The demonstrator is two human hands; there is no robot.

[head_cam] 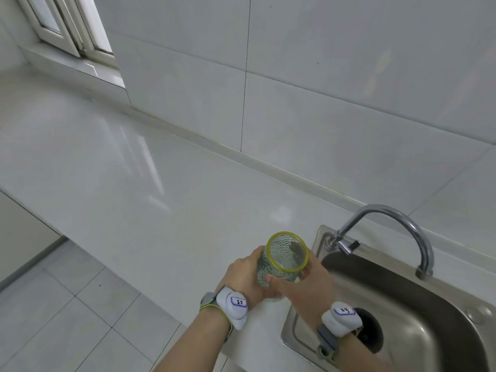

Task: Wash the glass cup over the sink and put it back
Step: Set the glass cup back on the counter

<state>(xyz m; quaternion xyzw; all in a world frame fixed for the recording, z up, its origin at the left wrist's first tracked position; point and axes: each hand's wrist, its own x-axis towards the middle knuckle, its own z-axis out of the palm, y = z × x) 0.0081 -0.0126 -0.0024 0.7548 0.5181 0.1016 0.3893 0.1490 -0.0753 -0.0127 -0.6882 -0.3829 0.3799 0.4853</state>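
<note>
A textured clear glass cup [284,257] with a yellow rim is held upright above the counter, just left of the sink [418,304]. My left hand [247,275] wraps the cup's left side. Gripping its right side from the front is my right hand [303,285], fingers over the lower wall. Both wrists wear white numbered bands. The cup's base is hidden behind my fingers. The cup looks empty.
A curved steel tap [397,218] arches over the steel sink, its spout near the left rim. A dark drain hole [373,331] sits behind my right wrist. White counter [134,183] stretches left to a window sill [69,63]. Tiled wall behind, tiled floor below left.
</note>
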